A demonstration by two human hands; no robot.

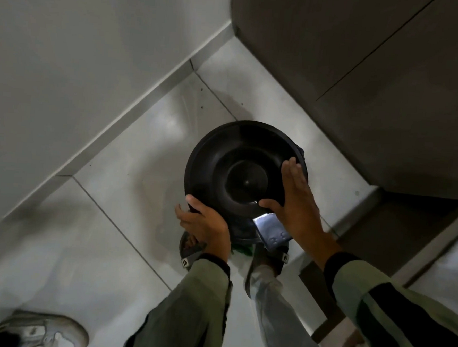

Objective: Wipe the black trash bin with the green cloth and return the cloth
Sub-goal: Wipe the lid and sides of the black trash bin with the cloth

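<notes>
Now left hand [206,223] curled round near rim of bin [239,158], gripping it, while right hand [294,201] lies flat and open on lid's right side. Cloth [242,248] peeks out green on floor [120,172] under bin, by the feet

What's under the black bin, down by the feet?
A bit of green cloth peeks out below the black trash bin, between two sandalled feet. The bin and the left hand cover the rest. The right hand lies flat on its rim.
</notes>
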